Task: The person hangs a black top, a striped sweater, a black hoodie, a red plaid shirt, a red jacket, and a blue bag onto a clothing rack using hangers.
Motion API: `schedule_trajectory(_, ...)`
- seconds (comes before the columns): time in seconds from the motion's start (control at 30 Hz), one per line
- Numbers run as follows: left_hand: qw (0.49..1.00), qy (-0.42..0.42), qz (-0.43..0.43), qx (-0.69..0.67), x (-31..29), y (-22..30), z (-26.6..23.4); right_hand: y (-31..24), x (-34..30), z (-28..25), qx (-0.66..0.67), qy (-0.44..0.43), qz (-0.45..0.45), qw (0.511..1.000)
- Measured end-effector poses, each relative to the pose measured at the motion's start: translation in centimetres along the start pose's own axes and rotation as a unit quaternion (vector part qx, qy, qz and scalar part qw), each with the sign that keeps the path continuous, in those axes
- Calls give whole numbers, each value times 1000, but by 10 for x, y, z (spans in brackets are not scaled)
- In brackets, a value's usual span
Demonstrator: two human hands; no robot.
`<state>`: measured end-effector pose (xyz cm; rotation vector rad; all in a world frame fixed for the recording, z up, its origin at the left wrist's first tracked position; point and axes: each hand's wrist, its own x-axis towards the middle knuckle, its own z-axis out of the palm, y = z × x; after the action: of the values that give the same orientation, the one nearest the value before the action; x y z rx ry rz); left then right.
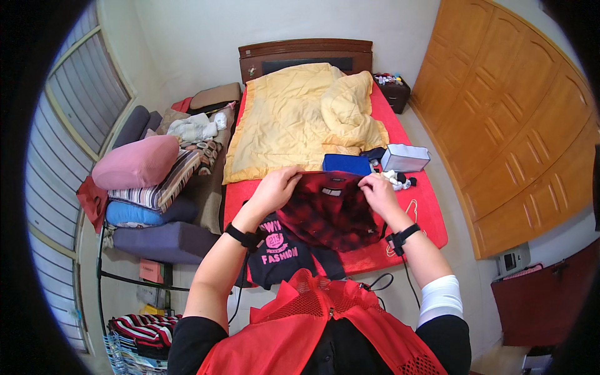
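Observation:
A red-and-black plaid garment (328, 215) hangs stretched out over the near end of the bed, a pale label inside its top edge. My left hand (279, 186) pinches the left end of that edge. The right end is gripped between the fingers of my right hand (379, 191). Below and to the left, partly covered by the plaid cloth, lies a dark garment with pink print (275, 253). Just beyond the top edge sits a blue box (347, 164). Whether the plaid garment is a skirt or a shirt I cannot tell.
A yellow quilt (281, 119) spreads over the red bed sheet (431, 219). A white-and-grey box (405, 157) and small black-and-white items (397, 180) lie right. Cushions, including a pink one (137, 162), pile up left. Wooden wardrobes (506, 112) line the right wall.

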<state>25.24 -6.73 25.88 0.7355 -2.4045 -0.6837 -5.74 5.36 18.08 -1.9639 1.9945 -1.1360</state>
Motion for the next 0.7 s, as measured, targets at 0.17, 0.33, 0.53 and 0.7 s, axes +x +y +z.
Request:
schedule_trajectory(0.17, 999, 11, 17, -24, -19, -13, -15, -48, 7, -59, -11, 21, -35, 999)
schedule_trajectory(0.33, 1000, 17, 5, 11, -36, -42, -9, -60, -5, -82, -20, 6, -44, 999)
schedule_trajectory(0.53, 997, 35, -58, 33, -45, -47, 9, -12, -27, -69, -30, -58, 21, 998)
schedule_trajectory(0.7, 996, 54, -76, 4, -37, -38, 34, 50, -42, -52, 24, -23, 51, 998)
